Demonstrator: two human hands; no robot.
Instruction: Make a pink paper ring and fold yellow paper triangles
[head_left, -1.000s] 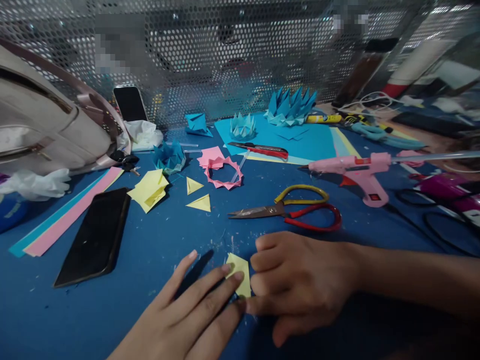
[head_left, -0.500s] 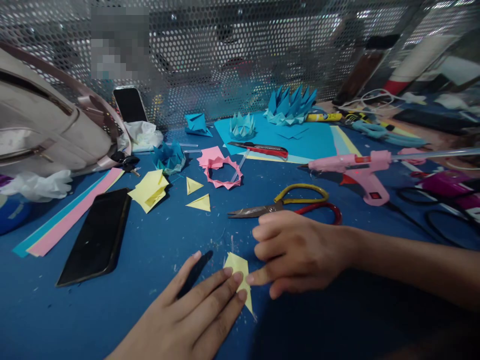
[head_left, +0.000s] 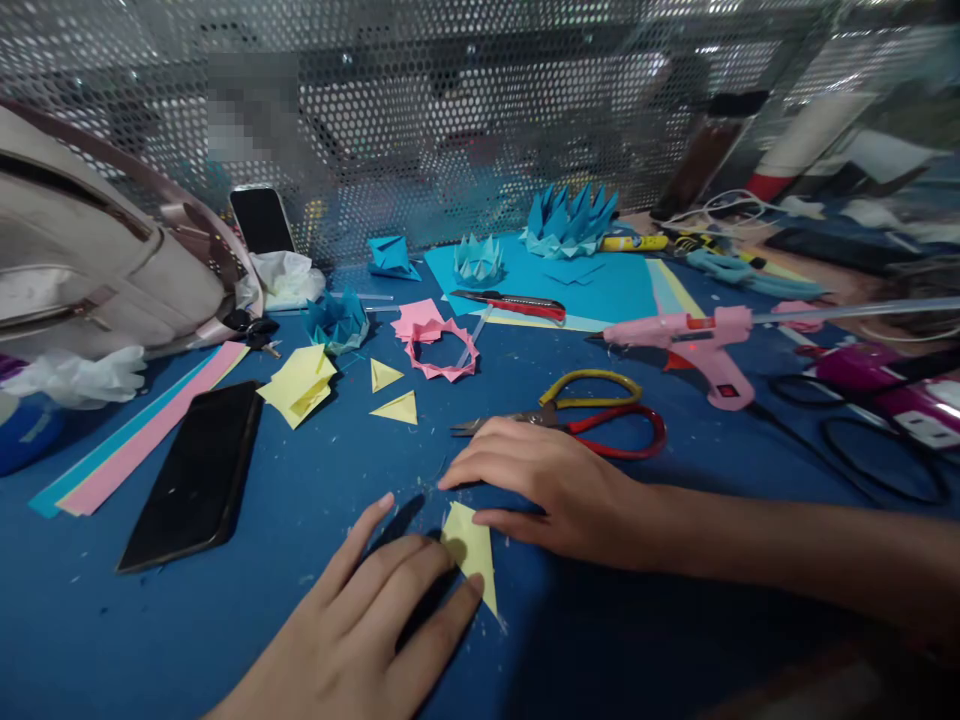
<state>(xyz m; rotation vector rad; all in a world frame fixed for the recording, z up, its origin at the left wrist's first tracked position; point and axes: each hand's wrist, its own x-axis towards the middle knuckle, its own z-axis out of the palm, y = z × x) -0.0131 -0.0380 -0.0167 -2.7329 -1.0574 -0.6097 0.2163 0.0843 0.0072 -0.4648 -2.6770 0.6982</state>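
Note:
A small folded piece of yellow paper (head_left: 471,548) lies flat on the blue table between my hands. My left hand (head_left: 375,610) rests over its left side with fingers spread, fingertips on the paper. My right hand (head_left: 547,480) comes in from the right, palm down, its thumb at the paper's upper right edge and its fingers stretched out beyond the top. Scissors (head_left: 600,420) with yellow and red handles lie just behind the right hand, which covers part of their blades. Two folded yellow triangles (head_left: 396,408) and a pink paper ring (head_left: 442,372) are farther back.
A black phone (head_left: 196,480), paper strips (head_left: 142,430) and a yellow paper stack (head_left: 300,385) lie left. A pink glue gun (head_left: 690,335) with its cable stands right. Behind are a red cutter (head_left: 517,305), blue paper crowns (head_left: 570,225) and a perforated metal panel (head_left: 420,110).
My right hand has moved left and opened from a curled, pointing shape, its thumb now at the paper's upper edge. My left fingers have bent and partly lifted, uncovering more of the paper.

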